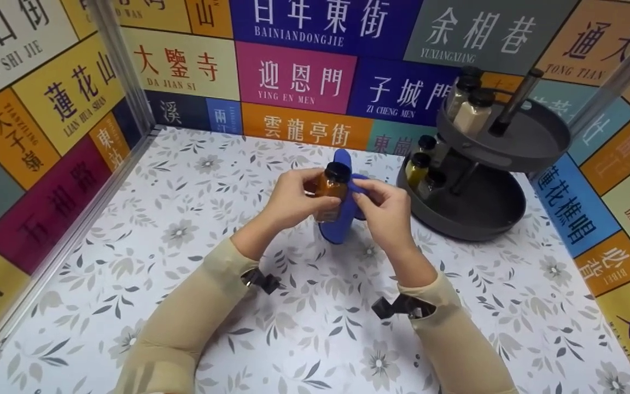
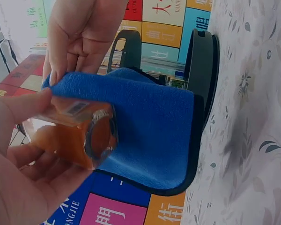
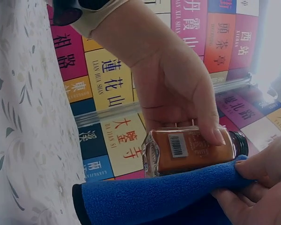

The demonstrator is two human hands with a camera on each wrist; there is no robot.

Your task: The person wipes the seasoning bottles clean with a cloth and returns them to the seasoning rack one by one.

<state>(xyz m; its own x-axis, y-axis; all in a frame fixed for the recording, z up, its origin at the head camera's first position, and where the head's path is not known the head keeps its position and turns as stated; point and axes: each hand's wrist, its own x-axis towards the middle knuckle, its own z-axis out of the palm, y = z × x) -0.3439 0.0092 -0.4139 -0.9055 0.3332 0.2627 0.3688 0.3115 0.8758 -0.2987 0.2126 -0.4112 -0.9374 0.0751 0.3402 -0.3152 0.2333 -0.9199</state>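
My left hand point(image 1: 294, 200) grips a glass spice jar point(image 1: 331, 187) with a black lid and orange-brown contents, held upright above the table. Its thumb lies across the jar's side, near a barcode label seen in the right wrist view. My right hand point(image 1: 387, 210) pinches a blue cloth point(image 1: 342, 216) with a dark edge, close to the lid end of the jar. The cloth point(image 3: 168, 194) runs along the jar's side in the right wrist view and hangs down. In the left wrist view, the jar's base point(image 2: 101, 139) faces the camera in front of the cloth point(image 2: 150, 126).
At the right stands a dark two-tier round rack point(image 1: 503, 148). Its upper tier holds jars, one with pale contents point(image 1: 473, 113); the lower tier holds several, including one with yellow-green contents point(image 1: 417, 169). A floral-patterned tabletop point(image 1: 178, 235) lies below, with sign-printed walls point(image 1: 296, 76) around it.
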